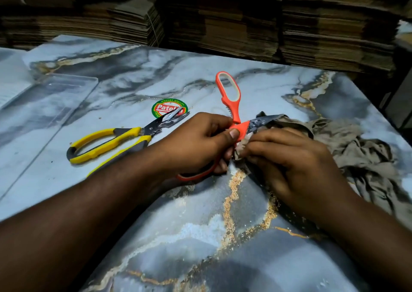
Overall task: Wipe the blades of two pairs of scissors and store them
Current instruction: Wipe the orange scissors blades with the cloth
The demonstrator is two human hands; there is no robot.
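Orange-handled scissors (231, 97) are spread wide, one handle loop pointing away from me, the other under my left hand (200, 140), which grips them near the pivot. One dirty blade (260, 122) points right into a crumpled grey-brown cloth (356, 149). My right hand (289, 158) presses a fold of that cloth against the lower blade, which is hidden. Yellow-and-grey scissors (111, 142) lie on the marble-patterned table (223, 236) to the left, blades slightly apart over a round sticker.
A clear plastic tray (53, 97) sits at the far left of the table. A round red-and-green sticker (165, 107) lies under the yellow scissors' tips. Stacks of flattened cardboard (245, 24) line the far edge. The table's right edge is near the cloth.
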